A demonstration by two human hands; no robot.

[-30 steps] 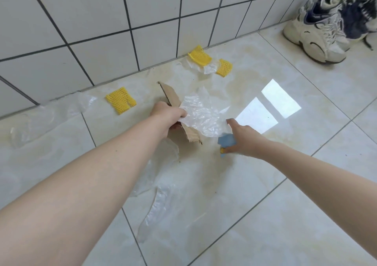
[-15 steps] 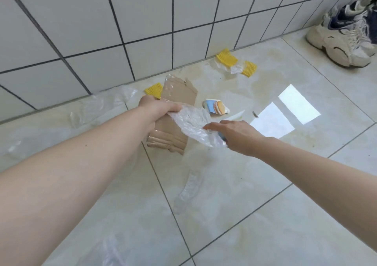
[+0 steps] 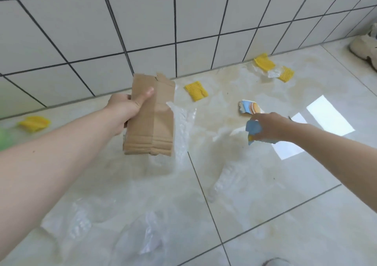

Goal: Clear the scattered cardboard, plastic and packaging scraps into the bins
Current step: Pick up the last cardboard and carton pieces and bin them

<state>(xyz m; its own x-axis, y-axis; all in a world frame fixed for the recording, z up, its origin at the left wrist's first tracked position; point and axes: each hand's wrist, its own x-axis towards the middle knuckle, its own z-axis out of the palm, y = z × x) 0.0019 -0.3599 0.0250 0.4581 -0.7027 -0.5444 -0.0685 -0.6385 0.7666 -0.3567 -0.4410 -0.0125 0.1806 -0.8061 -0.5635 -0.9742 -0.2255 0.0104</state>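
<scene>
The left hand [image 3: 124, 108] grips a flat piece of cardboard [image 3: 152, 115], thumb pressed across its front face and fingers curled behind its left edge, holding it upright off the floor [image 3: 255, 204]. A crumpled sheet of clear plastic [image 3: 182, 123] hangs just to the right of the cardboard, touching its right edge; whether the same hand also holds it cannot be told.

The right hand [image 3: 269, 128], well to the right of the cardboard, has its fingers curled round a blue scrap [image 3: 253, 130] with a bit of yellow at its lower end. Just beyond that hand, right of the cardboard, a torn printed wrapper [image 3: 250, 107] lies on the floor.

A yellow foam net [image 3: 196, 91] lies just right of the cardboard's top corner. 2 more yellow nets [image 3: 264, 61] sit farther right of the cardboard, near the foot of the tiled wall [image 3: 183, 21], with a bit of clear film between them. A 4th yellow net [image 3: 34, 123] lies far to the left of the cardboard, blurred.

Below the cardboard, nearer the camera, several clear plastic bags [image 3: 146, 243] are spread on the floor. A pale sneaker [image 3: 365, 49] sits far right of the cardboard at the frame edge.
</scene>
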